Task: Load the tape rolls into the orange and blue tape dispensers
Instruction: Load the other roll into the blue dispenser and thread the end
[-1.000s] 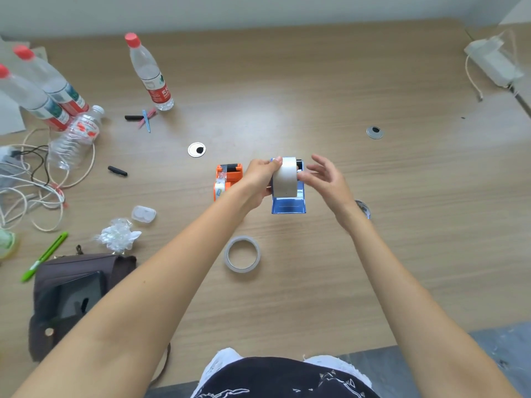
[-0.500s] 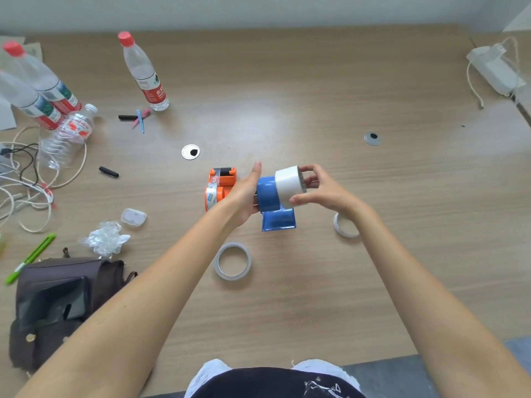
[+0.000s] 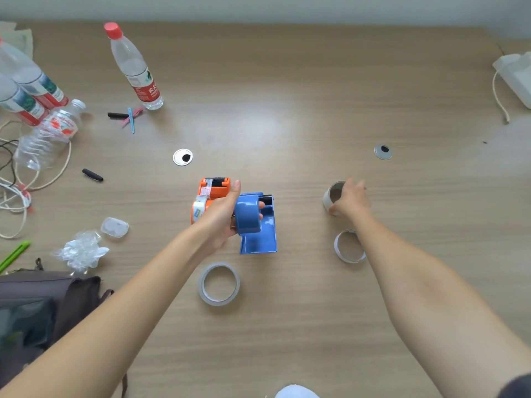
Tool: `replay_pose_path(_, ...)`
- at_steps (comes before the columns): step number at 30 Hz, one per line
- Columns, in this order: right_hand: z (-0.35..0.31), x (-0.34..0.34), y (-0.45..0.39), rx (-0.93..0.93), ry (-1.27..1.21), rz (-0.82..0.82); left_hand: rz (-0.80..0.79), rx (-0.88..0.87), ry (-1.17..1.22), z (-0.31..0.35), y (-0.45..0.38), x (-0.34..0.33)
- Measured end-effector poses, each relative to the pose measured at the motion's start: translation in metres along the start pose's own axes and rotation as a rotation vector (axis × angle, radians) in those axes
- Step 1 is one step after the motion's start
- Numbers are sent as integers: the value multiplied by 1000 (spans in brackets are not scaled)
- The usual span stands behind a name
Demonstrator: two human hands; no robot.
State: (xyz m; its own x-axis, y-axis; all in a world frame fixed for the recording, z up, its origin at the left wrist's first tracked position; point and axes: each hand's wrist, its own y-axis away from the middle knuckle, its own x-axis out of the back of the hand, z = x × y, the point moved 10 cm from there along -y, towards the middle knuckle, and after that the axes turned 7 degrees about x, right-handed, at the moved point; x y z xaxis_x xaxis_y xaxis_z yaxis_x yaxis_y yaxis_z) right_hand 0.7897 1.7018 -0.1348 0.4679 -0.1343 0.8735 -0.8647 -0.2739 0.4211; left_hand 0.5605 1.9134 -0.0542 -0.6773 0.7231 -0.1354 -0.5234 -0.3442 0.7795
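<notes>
The blue tape dispenser (image 3: 258, 237) stands at the table's middle, and my left hand (image 3: 221, 219) grips its round blue hub from the left. Just behind that hand lies the orange tape dispenser (image 3: 214, 189). Off to the right my right hand (image 3: 352, 199) is closed around a wide white tape roll (image 3: 333, 194), low at the table surface; I cannot tell whether the roll touches the table. A thin white ring (image 3: 349, 246) lies just in front of that hand. A clear tape roll (image 3: 219, 283) lies flat in front of the blue dispenser.
Water bottles (image 3: 133, 66) and cables (image 3: 17, 196) crowd the left side. A dark bag (image 3: 43, 305) sits front left beside crumpled plastic (image 3: 82, 251). Two round desk grommets (image 3: 182, 157) are set into the wood. A white power adapter (image 3: 517, 79) lies far right.
My right hand has pulled the white roll off the blue dispenser's hub and carried it to the right, down to the table. My left hand still holds the dispenser.
</notes>
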Motion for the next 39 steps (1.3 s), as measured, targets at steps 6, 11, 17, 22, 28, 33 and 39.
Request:
replay_pose_path(6, -3, -6, -12, -9, 29, 16, -35, 27, -17, -7, -14, 1)
replay_pose_path(11, -27, 1, 9, 59, 54, 115, -47, 31, -60, -6, -15, 1)
replay_pose_path(17, -77, -62, 115, 306, -74, 215, -4, -17, -6, 8, -9, 23)
replay_pose_path(22, -94, -155, 168, 242, -288, -143, -33, -37, -16, -8, 0, 43)
replay_pose_path(28, -129, -179, 197, 301, -301, -158, -65, -37, -25, -30, 9, 62)
replay_pose_path(33, -139, -183, 201, 326, -219, -64, -53, -25, -66, -45, 20, 76)
replay_pose_path(39, -128, -192, 215, 316, -201, -1, -61, -28, -107, -55, 31, 82)
